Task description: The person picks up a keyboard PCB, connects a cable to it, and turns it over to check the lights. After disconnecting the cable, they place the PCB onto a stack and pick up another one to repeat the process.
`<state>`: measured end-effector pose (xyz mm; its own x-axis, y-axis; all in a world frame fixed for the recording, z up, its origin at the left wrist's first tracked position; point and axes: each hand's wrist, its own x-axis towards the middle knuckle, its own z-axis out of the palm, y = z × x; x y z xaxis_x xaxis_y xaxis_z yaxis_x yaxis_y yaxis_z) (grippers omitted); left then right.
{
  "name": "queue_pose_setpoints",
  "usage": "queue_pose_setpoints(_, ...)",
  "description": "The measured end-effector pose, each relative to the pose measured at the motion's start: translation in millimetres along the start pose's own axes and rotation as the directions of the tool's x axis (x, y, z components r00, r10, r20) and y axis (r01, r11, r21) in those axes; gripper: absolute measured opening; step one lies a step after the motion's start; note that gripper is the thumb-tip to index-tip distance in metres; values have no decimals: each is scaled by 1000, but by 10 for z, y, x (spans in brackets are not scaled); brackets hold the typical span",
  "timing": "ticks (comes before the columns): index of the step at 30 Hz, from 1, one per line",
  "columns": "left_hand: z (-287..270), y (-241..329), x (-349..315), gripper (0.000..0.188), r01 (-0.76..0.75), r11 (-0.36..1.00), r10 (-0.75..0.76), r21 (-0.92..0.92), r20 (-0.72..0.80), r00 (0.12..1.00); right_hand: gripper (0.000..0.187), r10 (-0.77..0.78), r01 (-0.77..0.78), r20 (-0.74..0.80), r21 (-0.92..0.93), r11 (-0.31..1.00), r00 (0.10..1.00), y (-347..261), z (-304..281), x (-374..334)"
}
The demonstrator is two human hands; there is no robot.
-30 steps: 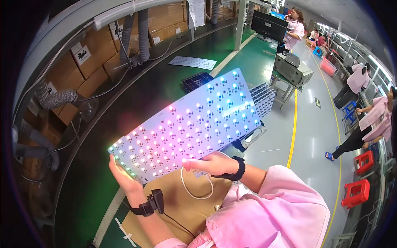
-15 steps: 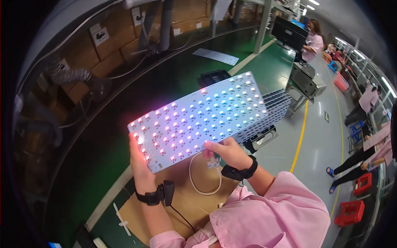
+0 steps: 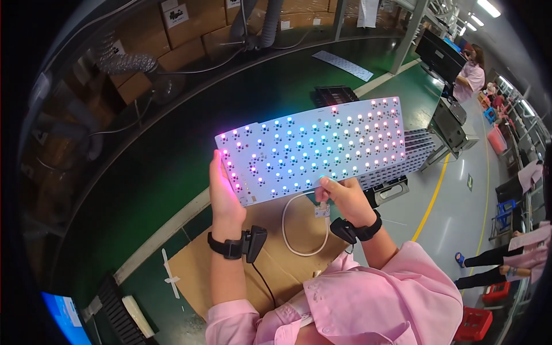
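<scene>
Two hands hold a lit board point(image 3: 313, 152) at the centre of my frame, its broad face turned up toward my head camera and its right end tipped higher than its left. Small lamps stud it in rows, pink at both ends and blue to cyan through the middle.

I have the left hand point(image 3: 226, 195) on the board's lower left edge, fingers narrow and holding it; how far they curl behind, I cannot tell. On my right hand point(image 3: 348, 201) the thumb presses the lower edge near its middle, the other fingers bent beneath, pinching the board. A white connector point(image 3: 322, 211) hangs just under those fingers, and its white cable point(image 3: 284, 230) loops over a brown cardboard sheet point(image 3: 198, 273) at lower centre. Each wrist wears a black strap.

Past the board, toward the upper centre, I see a black tray point(image 3: 335, 95) and, farther up, an unlit panel point(image 3: 343, 65) lying flat on the green tabletop point(image 3: 161, 149). A stack of panels point(image 3: 417, 152) shows behind the board's right end. A black monitor point(image 3: 440, 54) stands at upper right, with a co-worker point(image 3: 471, 75) beside it.
</scene>
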<state>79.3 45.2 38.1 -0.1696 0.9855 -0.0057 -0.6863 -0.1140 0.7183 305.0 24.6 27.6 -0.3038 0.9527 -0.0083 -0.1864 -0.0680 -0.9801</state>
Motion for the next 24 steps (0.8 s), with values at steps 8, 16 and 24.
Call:
queue_pose_setpoints(8,74,-8,-36,37,-5,1000,5,-8,-53,999,25,19,-18,-69,24,1000,997,88,-16,5)
queue_pose_setpoints(16,-21,-72,7,40,-17,1000,16,-16,-52,999,27,-28,31,-98,36,999,995,135,-16,21)
queue_pose_setpoints(24,-26,-84,2,45,24,999,-25,-33,-53,998,29,-35,37,-131,15,999,991,122,-10,15)
